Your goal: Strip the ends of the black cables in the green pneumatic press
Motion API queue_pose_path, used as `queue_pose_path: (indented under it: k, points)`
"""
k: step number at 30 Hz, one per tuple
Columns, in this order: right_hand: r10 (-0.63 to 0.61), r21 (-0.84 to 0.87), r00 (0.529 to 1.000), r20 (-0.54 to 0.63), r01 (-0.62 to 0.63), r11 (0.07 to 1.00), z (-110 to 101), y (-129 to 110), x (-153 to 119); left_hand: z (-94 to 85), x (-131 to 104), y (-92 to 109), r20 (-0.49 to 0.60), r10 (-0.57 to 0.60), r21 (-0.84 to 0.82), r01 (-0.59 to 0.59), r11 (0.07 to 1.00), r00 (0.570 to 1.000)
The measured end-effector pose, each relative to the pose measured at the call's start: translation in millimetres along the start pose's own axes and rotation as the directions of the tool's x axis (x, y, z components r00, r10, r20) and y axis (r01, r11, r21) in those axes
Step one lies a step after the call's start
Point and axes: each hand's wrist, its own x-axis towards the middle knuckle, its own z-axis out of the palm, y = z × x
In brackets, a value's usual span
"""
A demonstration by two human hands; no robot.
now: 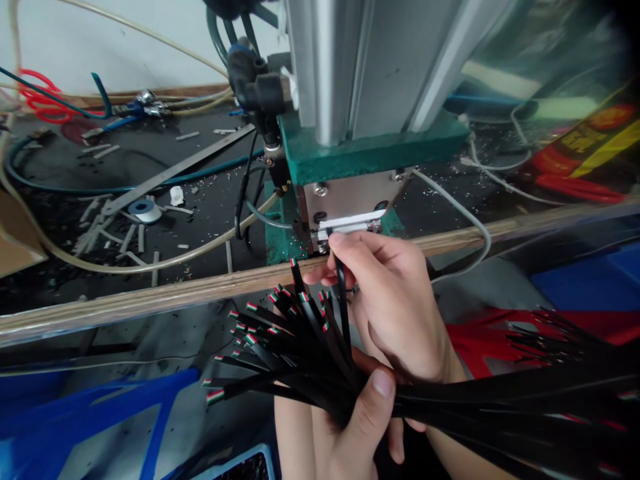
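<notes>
My left hand point(363, 427) is closed around a thick bundle of flat black cables point(320, 360), its thumb lying over them. The cable ends fan out to the left and show red, white and green cores. Above it, my right hand point(395, 293) pinches a single black cable point(342, 300) between thumb and fingers. That cable's tip is at the slot in the metal plate point(350, 193) of a bench machine, against a white strip; how far in it sits is hidden by my thumb. The rest of the bundle trails off to the right.
The machine has a green block point(370, 150) under a silver column point(375, 67). On the dark bench with its wooden edge point(150, 293) lie a metal ruler point(180, 170), a tape roll point(145, 211), hoses and cut scraps. Blue bins and a red one point(480, 333) stand below.
</notes>
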Motion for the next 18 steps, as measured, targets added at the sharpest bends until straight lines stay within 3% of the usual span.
queue_pose_path:
  k: [7, 13, 18]
  points:
    - [0.001, 0.011, 1.000, -0.015, -0.001, 1.000, 2.2, -2.4, 0.9, 4.0, 2.1, 6.2, 0.038, 0.057, -0.027, -0.056, 0.998, 0.998]
    - [0.026, 0.028, 1.000, -0.009, -0.026, 0.999, 3.4, -2.8, 0.8, 9.5, -1.7, 13.1, 0.026, -0.009, -0.063, 0.011, 0.998, 1.000]
    - [-0.004, -0.001, 1.000, 0.027, 0.004, 1.000, -0.9, -1.5, -1.8, 9.9, -0.2, 4.2, -0.014, -0.045, -0.076, 0.044, 0.996, 0.999]
